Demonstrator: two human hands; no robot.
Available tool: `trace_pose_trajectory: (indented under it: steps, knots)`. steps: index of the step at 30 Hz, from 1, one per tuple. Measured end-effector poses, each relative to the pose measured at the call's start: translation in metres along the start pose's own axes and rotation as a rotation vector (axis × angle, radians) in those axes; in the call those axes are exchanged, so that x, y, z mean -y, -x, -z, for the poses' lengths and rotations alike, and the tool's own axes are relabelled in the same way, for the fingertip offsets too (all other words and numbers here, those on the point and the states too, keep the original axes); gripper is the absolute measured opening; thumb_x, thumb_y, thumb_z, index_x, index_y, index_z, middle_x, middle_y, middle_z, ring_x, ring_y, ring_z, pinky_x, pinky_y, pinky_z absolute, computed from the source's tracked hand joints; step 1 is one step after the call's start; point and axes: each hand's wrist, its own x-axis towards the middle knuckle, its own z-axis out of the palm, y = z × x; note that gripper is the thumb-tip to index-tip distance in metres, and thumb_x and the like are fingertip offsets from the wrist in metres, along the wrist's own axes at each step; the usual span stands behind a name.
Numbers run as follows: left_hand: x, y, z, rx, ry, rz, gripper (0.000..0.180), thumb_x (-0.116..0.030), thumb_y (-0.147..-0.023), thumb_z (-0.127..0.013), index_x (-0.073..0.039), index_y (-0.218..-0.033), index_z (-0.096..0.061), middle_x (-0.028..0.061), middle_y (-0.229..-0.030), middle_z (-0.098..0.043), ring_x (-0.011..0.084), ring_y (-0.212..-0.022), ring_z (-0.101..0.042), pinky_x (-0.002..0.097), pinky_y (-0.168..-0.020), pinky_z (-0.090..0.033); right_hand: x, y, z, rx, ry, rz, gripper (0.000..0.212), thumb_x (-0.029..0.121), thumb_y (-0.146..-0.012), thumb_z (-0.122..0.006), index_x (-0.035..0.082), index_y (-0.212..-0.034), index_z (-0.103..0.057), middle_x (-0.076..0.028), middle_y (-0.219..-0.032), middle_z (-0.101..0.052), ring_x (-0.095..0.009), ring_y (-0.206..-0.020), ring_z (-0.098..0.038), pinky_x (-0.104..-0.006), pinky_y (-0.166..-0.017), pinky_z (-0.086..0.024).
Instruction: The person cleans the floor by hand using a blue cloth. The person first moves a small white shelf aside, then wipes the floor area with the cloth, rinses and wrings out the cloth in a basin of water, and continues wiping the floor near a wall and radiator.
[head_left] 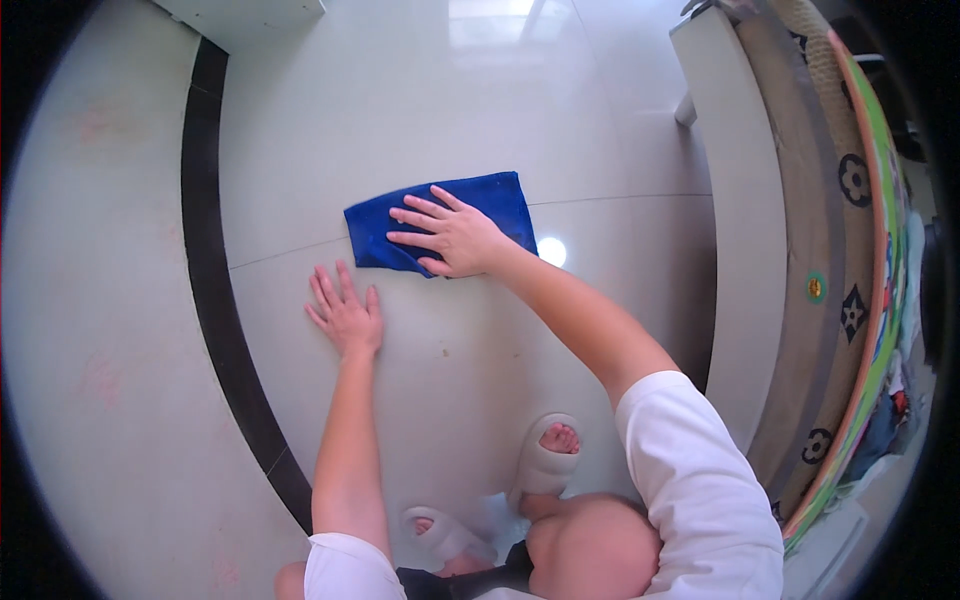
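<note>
A blue cloth point(500, 203) lies spread on the pale, glossy tiled floor point(600, 300), its lower edge a little rumpled. My right hand point(458, 238) rests on the cloth with fingers spread, pressing it flat rather than gripping it. To the left and nearer to me, my left hand point(347, 318) is placed on the bare tile, fingers apart and holding nothing. A gap separates it from the cloth's lower left corner. Small brown specks point(446, 352) dot the floor between my left hand and my feet.
A black baseboard point(205, 200) runs along the pale wall point(100, 300) at left. On the right stands a low white furniture side point(740, 220) beside brown patterned panels point(830, 220). My feet wear cream slippers point(548, 465) close by. A white cabinet corner point(250, 18) juts in at upper left.
</note>
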Motion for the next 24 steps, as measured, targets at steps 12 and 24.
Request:
trace_pose_trajectory:
  steps: [12, 24]
  knots:
    - [-0.006, -0.001, 0.009, -0.031, -0.013, 0.013, 0.077, -0.049, -0.092, -0.053, -0.025, -0.160, -0.028, 0.0081, -0.169, -0.015, 0.0275, -0.156, -0.013, 0.0561, -0.123, -0.008, -0.048, 0.023, -0.011, -0.407, 0.354, -1.316, 0.079, 0.056, -0.095, -0.049, 0.012, -0.158, -0.031, -0.025, -0.166, -0.014, -0.050, -0.152, -0.008, -0.0696, -0.117, -0.003]
    - [-0.004, 0.001, 0.007, -0.038, -0.017, 0.011, 0.078, -0.049, -0.091, -0.053, -0.024, -0.160, -0.028, 0.0090, -0.169, -0.016, 0.0272, -0.156, -0.014, 0.0574, -0.122, -0.009, -0.071, 0.132, 0.054, -0.295, 0.351, -0.921, 0.076, 0.049, -0.090, -0.060, 0.017, -0.156, -0.038, -0.012, -0.166, -0.023, -0.036, -0.153, -0.017, -0.0606, -0.120, -0.012]
